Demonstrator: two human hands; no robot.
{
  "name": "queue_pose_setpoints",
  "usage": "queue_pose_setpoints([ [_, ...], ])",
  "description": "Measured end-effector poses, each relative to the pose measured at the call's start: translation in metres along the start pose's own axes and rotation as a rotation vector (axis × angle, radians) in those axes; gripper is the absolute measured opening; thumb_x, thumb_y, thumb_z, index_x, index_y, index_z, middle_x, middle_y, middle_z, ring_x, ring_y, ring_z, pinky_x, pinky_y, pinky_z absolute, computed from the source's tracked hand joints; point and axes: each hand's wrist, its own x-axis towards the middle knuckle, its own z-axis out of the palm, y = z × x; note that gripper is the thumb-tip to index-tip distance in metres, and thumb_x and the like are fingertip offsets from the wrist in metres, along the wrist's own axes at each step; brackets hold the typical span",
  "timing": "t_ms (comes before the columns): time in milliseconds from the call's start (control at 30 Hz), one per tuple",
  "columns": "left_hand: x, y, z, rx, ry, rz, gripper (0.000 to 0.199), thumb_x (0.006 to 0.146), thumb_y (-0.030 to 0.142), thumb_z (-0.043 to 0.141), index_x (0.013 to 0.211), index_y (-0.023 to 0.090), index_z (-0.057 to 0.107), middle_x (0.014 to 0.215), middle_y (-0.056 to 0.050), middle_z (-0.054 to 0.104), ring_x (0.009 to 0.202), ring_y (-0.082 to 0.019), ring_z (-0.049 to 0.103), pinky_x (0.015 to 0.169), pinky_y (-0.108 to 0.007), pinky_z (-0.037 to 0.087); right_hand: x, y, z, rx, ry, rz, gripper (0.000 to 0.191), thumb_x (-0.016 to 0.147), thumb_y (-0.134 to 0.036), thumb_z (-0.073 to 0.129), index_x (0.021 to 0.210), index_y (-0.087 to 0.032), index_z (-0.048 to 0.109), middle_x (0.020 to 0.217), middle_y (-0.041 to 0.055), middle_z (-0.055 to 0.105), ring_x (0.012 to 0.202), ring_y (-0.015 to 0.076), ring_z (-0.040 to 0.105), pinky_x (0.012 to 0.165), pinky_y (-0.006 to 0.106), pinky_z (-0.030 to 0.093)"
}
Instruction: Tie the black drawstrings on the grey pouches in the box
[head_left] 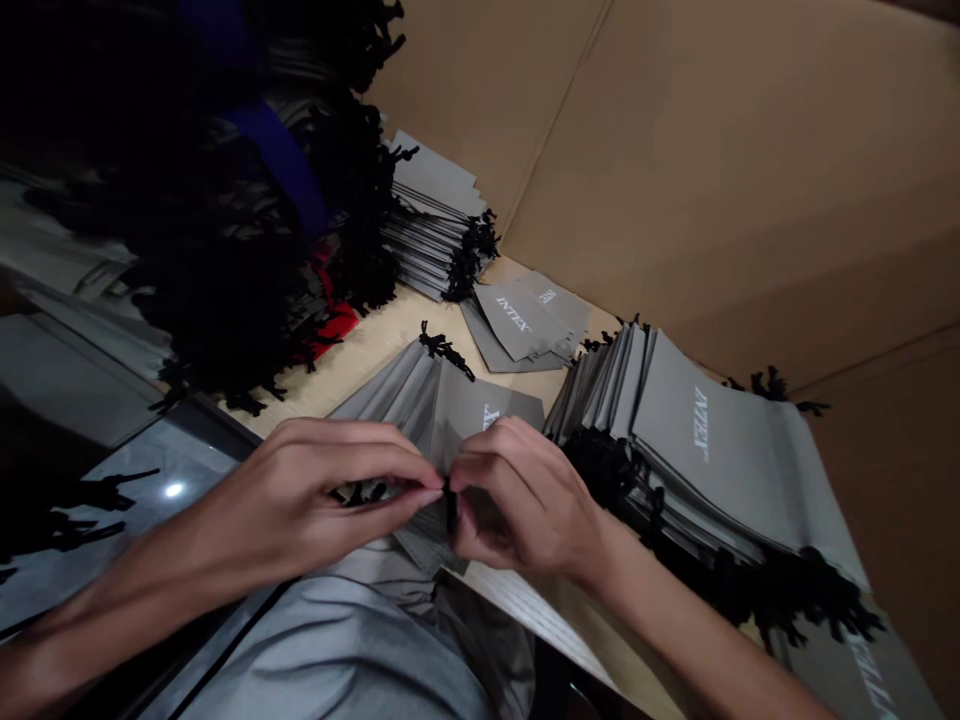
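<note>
My left hand (pixel 322 490) is closed in a pinch, thumb and forefinger together, on a short black cord (pixel 451 508). My right hand (pixel 529 490) has curled fingers and grips the same cord from the other side; the fingertips of both hands almost meet. Just beyond and below them lies a fanned stack of flat grey pouches (pixel 457 400) with white lettering, partly covered by my hands. Knotted black cord ends (pixel 446 350) stick out at its far edge. Which pouch the cord belongs to is hidden.
To the right leans a thick pile of grey pouches (pixel 739 450) marked INTEX, fringed with black cords. Loose grey pieces (pixel 517 315) and another corded stack (pixel 427 235) lie farther back. Dark corded bundles (pixel 225 250) tower at left. A cardboard wall (pixel 712 180) bounds the wooden table (pixel 397 325).
</note>
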Motion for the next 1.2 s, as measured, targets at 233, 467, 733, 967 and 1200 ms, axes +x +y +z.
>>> queue_pose_setpoints([
  [233,0.009,-0.006,-0.009,-0.034,-0.222,-0.057,0.011,0.104,0.017,0.073,0.11,0.023,0.079,0.097,0.001,0.08,0.078,-0.011,0.075,0.072,-0.018,0.053,0.008,0.01,-0.009,-0.144,-0.173,-0.202,0.016,0.101,-0.013,0.053,0.106,-0.012,0.068,0.087,0.0064,0.062,0.074,0.021,0.051,0.064,0.037,0.044],
  [467,0.006,-0.014,-0.009,-0.059,-0.227,-0.038,0.009,0.105,0.017,0.071,0.109,0.022,0.078,0.096,0.0,0.079,0.078,-0.012,0.074,0.073,-0.02,0.053,0.012,0.012,-0.011,-0.157,-0.233,-0.254,0.013,0.106,-0.02,0.057,0.101,-0.013,0.067,0.088,0.0071,0.06,0.078,0.0219,0.05,0.065,0.036,0.044],
  [733,0.003,-0.009,-0.003,-0.039,-0.234,-0.095,0.013,0.104,0.012,0.065,0.104,0.023,0.072,0.1,0.0,0.076,0.085,-0.012,0.072,0.077,-0.019,0.051,0.012,0.015,-0.009,-0.182,-0.222,-0.29,0.014,0.106,-0.027,0.063,0.102,-0.014,0.065,0.089,0.0069,0.058,0.079,0.0226,0.05,0.067,0.037,0.042],
  [967,0.0,-0.01,0.005,-0.036,-0.246,-0.152,0.016,0.098,0.01,0.06,0.094,0.024,0.059,0.089,0.005,0.065,0.077,-0.012,0.061,0.072,-0.022,0.044,0.013,0.014,-0.008,-0.198,-0.21,-0.306,0.013,0.105,-0.02,0.055,0.106,-0.014,0.066,0.089,0.0062,0.059,0.08,0.0221,0.05,0.067,0.036,0.041],
  [1200,0.008,-0.006,0.013,-0.068,-0.184,-0.181,0.017,0.088,0.009,0.06,0.081,0.023,0.053,0.075,0.006,0.055,0.069,-0.012,0.054,0.065,-0.022,0.042,0.01,0.011,-0.002,-0.108,-0.155,-0.207,0.015,0.094,-0.014,0.057,0.108,-0.016,0.06,0.086,0.0048,0.059,0.078,0.0231,0.053,0.065,0.036,0.041],
])
